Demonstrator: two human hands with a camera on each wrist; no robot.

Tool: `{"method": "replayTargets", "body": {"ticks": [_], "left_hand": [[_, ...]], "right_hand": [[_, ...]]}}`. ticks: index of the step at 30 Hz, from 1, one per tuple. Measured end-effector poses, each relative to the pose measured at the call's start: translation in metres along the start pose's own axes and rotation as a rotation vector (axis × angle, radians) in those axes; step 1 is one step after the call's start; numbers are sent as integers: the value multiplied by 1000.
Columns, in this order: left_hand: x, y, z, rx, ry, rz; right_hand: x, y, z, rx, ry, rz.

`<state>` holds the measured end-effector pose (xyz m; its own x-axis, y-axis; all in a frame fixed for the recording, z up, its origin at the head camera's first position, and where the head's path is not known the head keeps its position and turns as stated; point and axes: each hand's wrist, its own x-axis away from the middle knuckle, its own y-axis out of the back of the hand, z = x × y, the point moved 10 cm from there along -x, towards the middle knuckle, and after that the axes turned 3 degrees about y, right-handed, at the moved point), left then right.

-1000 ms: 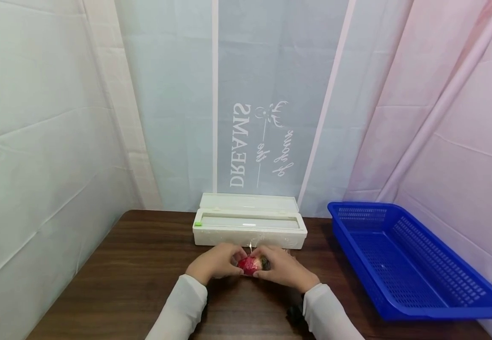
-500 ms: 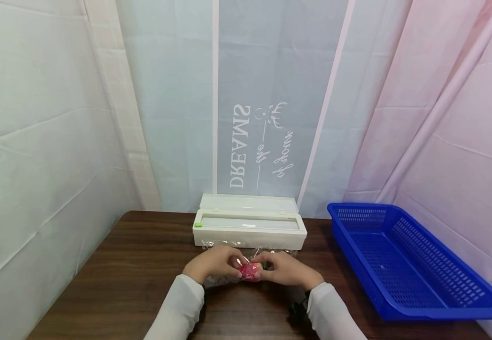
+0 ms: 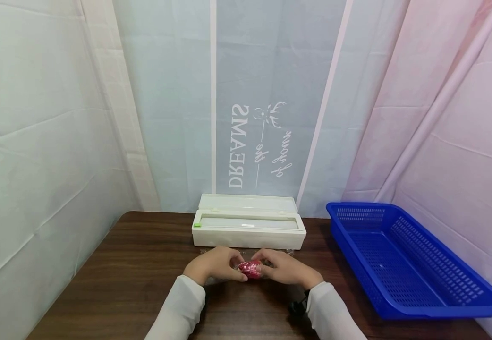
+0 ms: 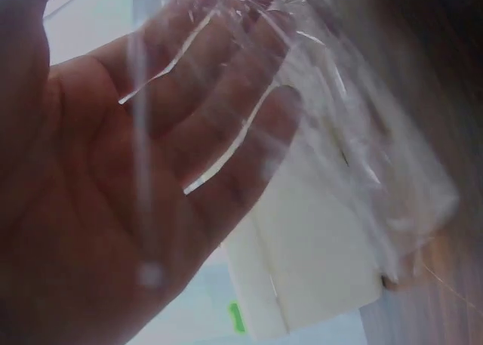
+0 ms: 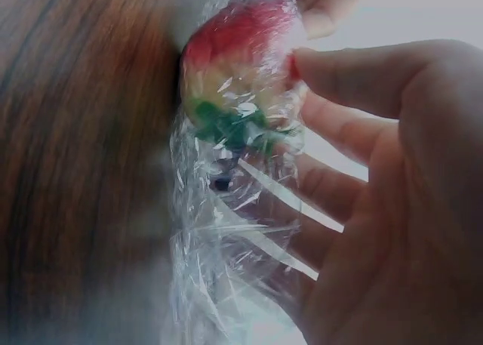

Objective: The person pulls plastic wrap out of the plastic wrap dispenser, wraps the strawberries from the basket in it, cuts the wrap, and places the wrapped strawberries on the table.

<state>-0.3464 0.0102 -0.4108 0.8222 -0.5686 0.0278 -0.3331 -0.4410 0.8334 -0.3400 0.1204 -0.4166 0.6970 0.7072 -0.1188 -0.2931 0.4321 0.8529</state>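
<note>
A red strawberry with a yellowish top and green leaves is wrapped in clear cling film, low over the wooden table. My left hand holds its left end between thumb and fingers. My right hand pinches it from the right. In the right wrist view the thumb presses the red side, and loose cling film trails past the leaves and dark stem. Film also lies over my left fingers in the left wrist view; the strawberry is mostly hidden there.
Behind the hands stands a long white cling film dispenser, lid raised, with a green slider at its left. A blue perforated basket is at the right of the table. Fabric curtains surround the table's back and sides.
The strawberry has been turned in my hands, so more of its red side shows in the head view. The loose film by the dispenser has been drawn in lower. Both hands stay near the same spot.
</note>
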Motion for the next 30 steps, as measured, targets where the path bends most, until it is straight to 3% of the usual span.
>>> {"method": "replayTargets", "body": {"ticks": [4, 7, 15, 21, 30], "left_hand": [[-1, -3, 5, -33, 65, 5], [-2, -4, 7, -36, 76, 8], [-4, -3, -13, -5, -109, -23], [-5, -9, -8, -30, -61, -6], [-4, -11, -4, 34, -28, 17]], "right_hand": [[0, -3, -2, -14, -31, 29], [0, -5, -5, -3, -56, 41], [1, -6, -10, 1, -112, 50], [2, -4, -16, 64, -145, 51], [6, 6, -22, 82, -187, 6]]}}
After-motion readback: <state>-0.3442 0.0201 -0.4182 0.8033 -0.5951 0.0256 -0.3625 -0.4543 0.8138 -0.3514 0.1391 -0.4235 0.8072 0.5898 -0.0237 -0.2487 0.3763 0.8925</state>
